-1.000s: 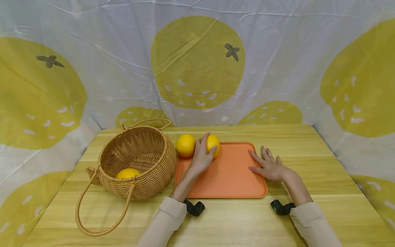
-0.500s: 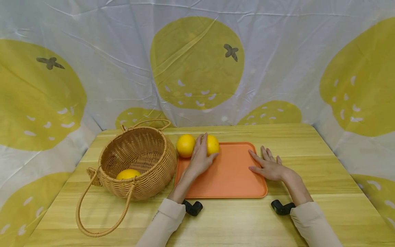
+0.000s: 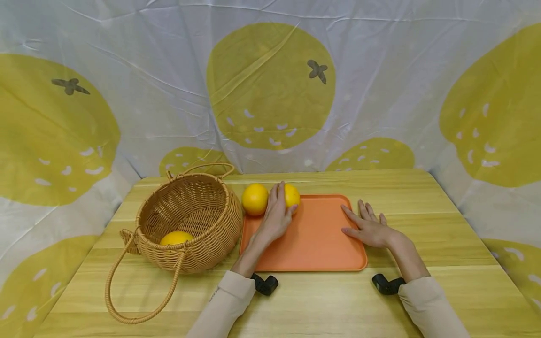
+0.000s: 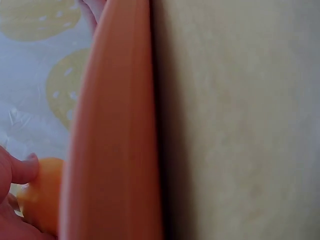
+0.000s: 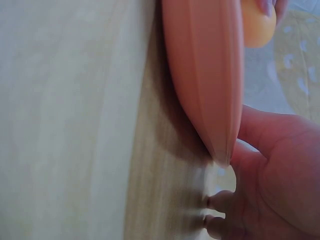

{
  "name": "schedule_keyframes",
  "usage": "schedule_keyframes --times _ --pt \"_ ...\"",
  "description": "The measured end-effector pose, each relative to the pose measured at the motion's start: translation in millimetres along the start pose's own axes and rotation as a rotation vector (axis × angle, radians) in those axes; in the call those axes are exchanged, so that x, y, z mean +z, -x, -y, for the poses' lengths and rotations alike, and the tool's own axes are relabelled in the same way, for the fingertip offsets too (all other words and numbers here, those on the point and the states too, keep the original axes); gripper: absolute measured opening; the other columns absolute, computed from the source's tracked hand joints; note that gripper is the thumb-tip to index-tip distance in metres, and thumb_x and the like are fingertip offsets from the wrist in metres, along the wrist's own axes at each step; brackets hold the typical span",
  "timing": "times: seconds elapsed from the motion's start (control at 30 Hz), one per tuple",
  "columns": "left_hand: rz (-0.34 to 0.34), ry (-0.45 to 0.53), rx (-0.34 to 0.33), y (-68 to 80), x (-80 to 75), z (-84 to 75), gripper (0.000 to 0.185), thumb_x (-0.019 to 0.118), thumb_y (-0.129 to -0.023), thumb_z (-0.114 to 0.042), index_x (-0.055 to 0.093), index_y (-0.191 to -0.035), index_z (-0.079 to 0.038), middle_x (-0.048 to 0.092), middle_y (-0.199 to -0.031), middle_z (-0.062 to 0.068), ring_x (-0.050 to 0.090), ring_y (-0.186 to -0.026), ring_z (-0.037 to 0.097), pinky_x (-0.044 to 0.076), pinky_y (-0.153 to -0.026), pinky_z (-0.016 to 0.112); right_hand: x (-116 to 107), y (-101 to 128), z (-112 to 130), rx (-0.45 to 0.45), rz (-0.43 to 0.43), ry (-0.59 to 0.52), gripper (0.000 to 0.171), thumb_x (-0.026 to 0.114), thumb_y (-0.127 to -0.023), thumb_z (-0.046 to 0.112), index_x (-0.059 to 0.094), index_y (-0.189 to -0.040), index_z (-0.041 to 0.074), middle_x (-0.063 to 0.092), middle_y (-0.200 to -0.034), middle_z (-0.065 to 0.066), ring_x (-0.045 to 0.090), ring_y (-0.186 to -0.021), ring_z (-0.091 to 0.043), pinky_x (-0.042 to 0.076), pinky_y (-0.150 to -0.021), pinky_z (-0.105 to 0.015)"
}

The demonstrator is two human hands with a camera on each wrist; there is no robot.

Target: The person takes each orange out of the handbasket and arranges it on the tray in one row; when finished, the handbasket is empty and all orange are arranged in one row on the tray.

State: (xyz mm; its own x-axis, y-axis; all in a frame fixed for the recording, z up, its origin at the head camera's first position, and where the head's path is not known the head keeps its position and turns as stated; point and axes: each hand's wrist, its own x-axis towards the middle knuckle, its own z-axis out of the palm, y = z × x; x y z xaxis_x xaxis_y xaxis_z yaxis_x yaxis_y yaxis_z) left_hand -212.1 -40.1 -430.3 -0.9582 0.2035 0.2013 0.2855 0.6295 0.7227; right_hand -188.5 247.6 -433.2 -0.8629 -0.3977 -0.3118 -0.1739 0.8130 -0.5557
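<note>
In the head view my left hand (image 3: 275, 217) holds an orange (image 3: 292, 197) at the back left of the salmon-coloured tray (image 3: 317, 246). Its fingers lie along the fruit's left side; the left wrist view shows the thumb (image 4: 25, 169) against the orange's skin. A second orange (image 3: 255, 199) sits just left of that hand, at the tray's back left corner. My right hand (image 3: 372, 231) lies over the tray's right edge with spread fingers, thumb and forefinger on the tray side. Nothing is gripped in it.
Left of the tray stands a wicker basket (image 3: 228, 225) with another orange (image 3: 176, 238) inside; its front handle (image 3: 110, 291) hangs down toward the table's front. Black wrist cameras (image 3: 265, 285) show below both hands. A fruit-print cloth (image 3: 372, 94) hangs behind the wooden table (image 3: 329, 305).
Half a second ago the left thumb was lifted off the orange; now it is back against it. The right hand and the tray stay in place.
</note>
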Motion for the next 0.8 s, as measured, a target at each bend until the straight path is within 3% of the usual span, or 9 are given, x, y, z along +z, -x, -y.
schedule_keyframes --times 0.3,0.53,0.8 --pt "-0.039 -0.004 0.047 -1.0 3.2 1.1 0.064 0.06 -0.103 -0.007 0.028 -0.158 0.005 0.027 -0.158 0.032 0.03 -0.15 0.046 0.032 -0.122 0.057 -0.3 -0.3 0.1 0.001 -0.002 0.005 0.079 0.048 -0.108 0.05 0.014 -0.167 0.012 -0.021 -0.167 -0.033 -0.019 -0.153 -0.056 -0.016 -0.111 -0.079" --pt "-0.031 -0.05 0.063 -1.0 0.3 -0.6 0.067 0.061 -0.103 -0.006 0.027 -0.159 0.009 0.025 -0.165 0.028 0.02 -0.158 0.042 0.02 -0.128 0.053 0.5 -0.5 -1.3 0.002 0.001 0.007 0.079 0.049 -0.107 0.05 0.013 -0.167 0.013 -0.021 -0.167 -0.033 -0.019 -0.153 -0.056 -0.016 -0.111 -0.079" --pt "-0.038 -0.089 0.061 -0.3 -0.4 -1.7 0.067 0.061 -0.103 -0.008 0.027 -0.159 0.009 0.027 -0.165 0.027 0.025 -0.157 0.04 0.024 -0.128 0.051 0.6 -0.7 -0.9 0.001 -0.001 0.006 0.079 0.048 -0.108 0.05 0.014 -0.167 0.012 -0.021 -0.167 -0.033 -0.019 -0.153 -0.056 -0.016 -0.111 -0.079"
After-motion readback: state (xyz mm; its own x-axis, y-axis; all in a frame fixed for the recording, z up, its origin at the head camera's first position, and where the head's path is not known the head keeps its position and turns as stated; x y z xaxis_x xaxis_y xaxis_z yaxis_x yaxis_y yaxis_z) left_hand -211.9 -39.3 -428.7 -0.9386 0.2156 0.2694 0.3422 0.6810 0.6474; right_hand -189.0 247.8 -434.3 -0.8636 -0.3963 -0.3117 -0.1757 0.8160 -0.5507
